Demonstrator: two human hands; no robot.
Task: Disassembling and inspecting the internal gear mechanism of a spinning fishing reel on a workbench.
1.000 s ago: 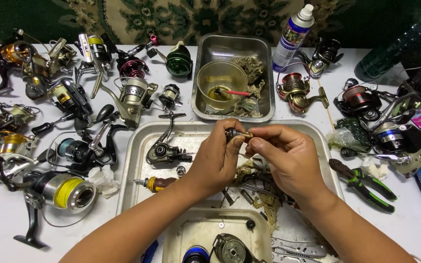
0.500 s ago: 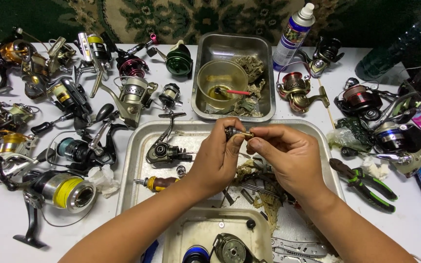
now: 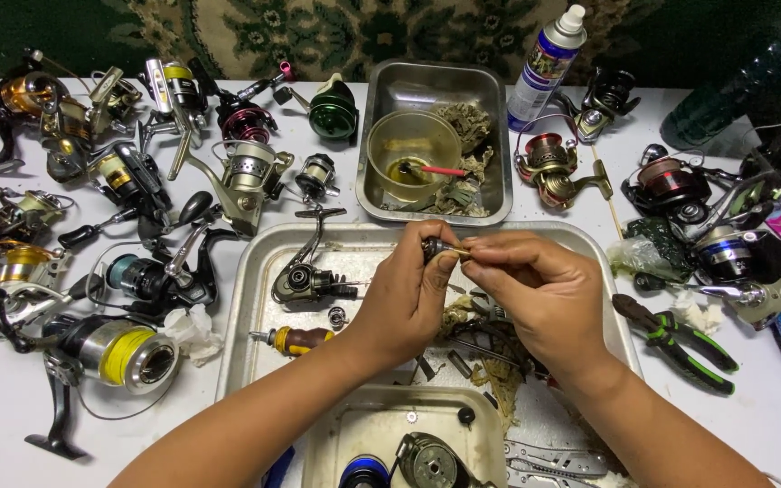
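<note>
Head view: left hand (image 3: pixel 404 303) pinches a small dark part (image 3: pixel 433 248) between thumb and fingertips, closed tight on it. Right hand (image 3: pixel 544 298) meets it from the other side, fingers (image 3: pixel 499 258) pinched shut on a thin brass-coloured pin or shaft (image 3: pixel 459 252) that runs into the part. Both are held in the air above the large tray (image 3: pixel 255 289), near its far rim.

Risk, judged: the part is small, hard and probably greasy; a slip of either pinch would drop it into the clutter of springs, rods and fibrous rag (image 3: pixel 490 361) under the hands, where it would be hard to find. A pin pushed off-axis could bend or jam. Cannot tell whether pin and part are threaded.

Materials: tray is dull pressed metal, shallow, with rounded corners and a smeared floor. In it lie a black reel body (image 3: pixel 305 280) with its bail arm up and a screwdriver (image 3: pixel 296 340) with a yellow and brown handle. Beyond it a smaller steel pan (image 3: pixel 499 145) holds a clear cup (image 3: pixel 413 154) of yellowish oil, a red-handled tool standing in it, and grimy wadding. A spray can (image 3: pixel 549 63), white cap, stands beside the pan. Green-handled pliers (image 3: pixel 680 342) lie right of the tray. Spinning reels (image 3: pixel 137 352), glossy metal and plastic, crowd the white table (image 3: pixel 11 398) on both sides.
</note>
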